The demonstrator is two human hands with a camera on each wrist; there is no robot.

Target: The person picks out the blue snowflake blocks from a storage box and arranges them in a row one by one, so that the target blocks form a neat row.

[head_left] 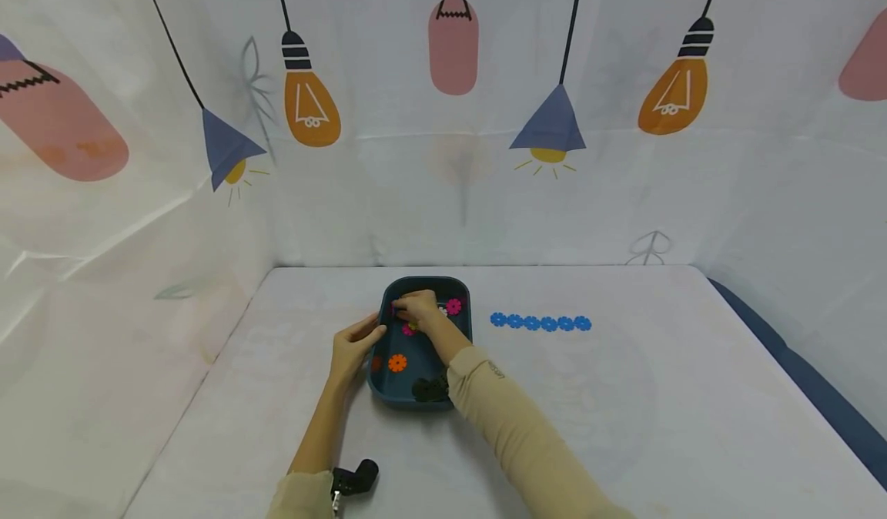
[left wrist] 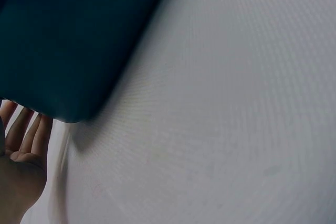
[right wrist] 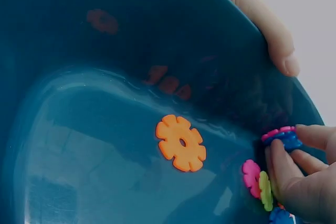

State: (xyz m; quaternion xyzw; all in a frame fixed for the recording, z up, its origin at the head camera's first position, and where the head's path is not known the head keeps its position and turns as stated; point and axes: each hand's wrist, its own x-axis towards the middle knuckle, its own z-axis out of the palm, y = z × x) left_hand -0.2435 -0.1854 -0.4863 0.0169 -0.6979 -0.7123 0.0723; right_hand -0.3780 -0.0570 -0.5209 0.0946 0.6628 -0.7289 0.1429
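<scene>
A dark teal plastic tray sits on the white table with flower-shaped plastic pieces inside. My left hand grips its left side, the thumb at the rim and the fingers against the outer wall. Reaching into the far left part of the tray, my right hand pinches a pink flower piece lying against a blue flower piece. Close below those fingers are another pink piece and a yellow-green piece. An orange flower piece lies flat on the tray floor.
Right of the tray, several blue flower pieces form a row on the table. One more pink piece is in the tray's far right corner. A black wrist device is at my left cuff. A printed sheet hangs behind.
</scene>
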